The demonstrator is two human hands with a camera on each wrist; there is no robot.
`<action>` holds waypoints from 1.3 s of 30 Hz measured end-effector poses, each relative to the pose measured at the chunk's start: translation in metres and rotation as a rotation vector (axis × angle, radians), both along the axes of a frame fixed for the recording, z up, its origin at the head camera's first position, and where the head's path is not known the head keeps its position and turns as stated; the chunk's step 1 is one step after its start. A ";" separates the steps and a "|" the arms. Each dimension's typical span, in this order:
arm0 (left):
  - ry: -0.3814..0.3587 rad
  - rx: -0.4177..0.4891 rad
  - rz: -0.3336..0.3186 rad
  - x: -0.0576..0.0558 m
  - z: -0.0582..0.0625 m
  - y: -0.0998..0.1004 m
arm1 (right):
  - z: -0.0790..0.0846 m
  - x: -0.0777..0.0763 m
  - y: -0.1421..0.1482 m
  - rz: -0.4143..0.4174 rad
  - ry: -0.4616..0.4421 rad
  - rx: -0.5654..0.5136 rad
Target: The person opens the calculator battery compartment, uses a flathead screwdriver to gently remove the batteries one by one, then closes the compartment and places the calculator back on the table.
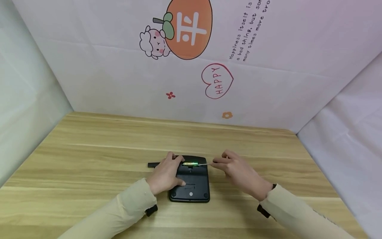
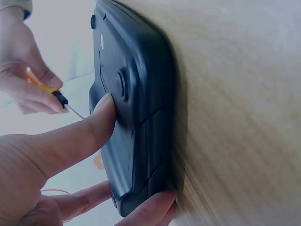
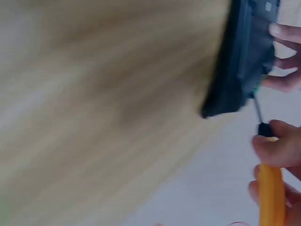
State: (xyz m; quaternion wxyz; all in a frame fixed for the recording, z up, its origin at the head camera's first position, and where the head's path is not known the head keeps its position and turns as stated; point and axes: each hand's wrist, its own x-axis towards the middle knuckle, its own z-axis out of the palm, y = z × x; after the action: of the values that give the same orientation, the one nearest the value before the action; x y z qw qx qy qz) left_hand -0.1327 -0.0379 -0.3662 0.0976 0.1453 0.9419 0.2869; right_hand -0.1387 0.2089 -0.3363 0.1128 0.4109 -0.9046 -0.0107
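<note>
Black device point(image 1: 194, 181) looks light, stiff; I'd grip its edge, as left fingers point(image 2: 153, 207) do; right fingers point(image 3: 282, 153) pinch the yellow-handled tool point(image 3: 271, 193).

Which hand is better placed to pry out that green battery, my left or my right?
Probably your right hand: it holds the screwdriver, which points at the right end of the green battery. Your left hand grips the black device, so it seems better suited to steadying that.

The backdrop point(image 1: 268, 99) reads "HAPPY" in a heart point(image 1: 218, 81), "平" on a fruit point(image 1: 191, 49) — plus "Happiness itself is".
</note>
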 end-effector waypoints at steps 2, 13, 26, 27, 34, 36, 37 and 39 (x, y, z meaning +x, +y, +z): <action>-0.001 -0.001 0.001 0.000 0.000 0.001 | -0.009 -0.001 0.006 0.007 -0.006 -0.079; -0.007 0.023 0.002 0.000 0.001 0.000 | -0.003 0.000 0.001 0.015 0.046 -0.008; -0.020 0.030 -0.004 -0.002 0.000 0.001 | 0.046 0.001 -0.054 0.031 0.187 0.470; -0.019 0.029 -0.004 -0.002 0.000 0.001 | 0.047 0.000 -0.054 0.027 0.163 0.470; -0.004 0.019 -0.004 0.000 0.002 -0.001 | 0.038 -0.007 -0.033 -0.031 -0.069 0.225; -0.004 0.017 -0.004 0.001 0.002 -0.001 | 0.031 -0.008 -0.023 -0.023 -0.097 0.136; -0.004 0.016 -0.004 0.001 0.002 -0.001 | 0.027 -0.008 -0.018 -0.013 -0.096 0.099; -0.005 0.011 -0.003 0.001 0.003 -0.001 | 0.019 -0.009 -0.010 -0.001 -0.079 0.055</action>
State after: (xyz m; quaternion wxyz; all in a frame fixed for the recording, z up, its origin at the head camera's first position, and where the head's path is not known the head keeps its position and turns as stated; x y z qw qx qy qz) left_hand -0.1313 -0.0388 -0.3636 0.0996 0.1467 0.9397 0.2923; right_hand -0.1476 0.1990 -0.3171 0.0656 0.4136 -0.9079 -0.0195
